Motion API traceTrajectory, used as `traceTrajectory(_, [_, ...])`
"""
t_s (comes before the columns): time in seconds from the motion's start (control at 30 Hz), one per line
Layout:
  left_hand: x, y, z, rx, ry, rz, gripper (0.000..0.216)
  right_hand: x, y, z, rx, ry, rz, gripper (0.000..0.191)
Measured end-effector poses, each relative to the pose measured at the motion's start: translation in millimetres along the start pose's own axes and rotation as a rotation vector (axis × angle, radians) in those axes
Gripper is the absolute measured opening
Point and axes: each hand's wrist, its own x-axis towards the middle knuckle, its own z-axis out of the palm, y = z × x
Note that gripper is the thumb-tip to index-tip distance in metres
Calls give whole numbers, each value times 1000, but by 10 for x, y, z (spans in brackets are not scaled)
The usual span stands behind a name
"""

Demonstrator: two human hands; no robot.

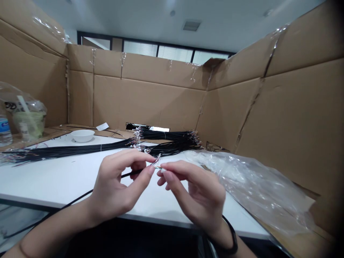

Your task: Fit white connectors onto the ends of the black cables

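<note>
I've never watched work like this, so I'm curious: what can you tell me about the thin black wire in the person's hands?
The thin black wire looks flexible and plastic-sheathed. It runs in a loose curve over the front edge of the white table, passes the left hand, and ends in a tiny pale tip, too small to make out, between its fingertips, with the right hand close beside it.

Left hand [116, 188], right hand [197, 191], black wristband [231, 242]

The slim band circles the right wrist [219, 229] and widens into a flat section (too dark to tell watch from tracker); the fingernails [151, 170] are short, unpainted.
</note>
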Motion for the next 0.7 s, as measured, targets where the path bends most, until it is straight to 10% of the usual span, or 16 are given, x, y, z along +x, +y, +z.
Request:
traceTrajectory(0.17, [-65,-47,34,30,46,130,28,48,-25,-9,371,-54,363,8])
traceTrajectory(0.7, [-5,20,34,7,-167,138,20,98,-31,-35,483,-74,511,5])
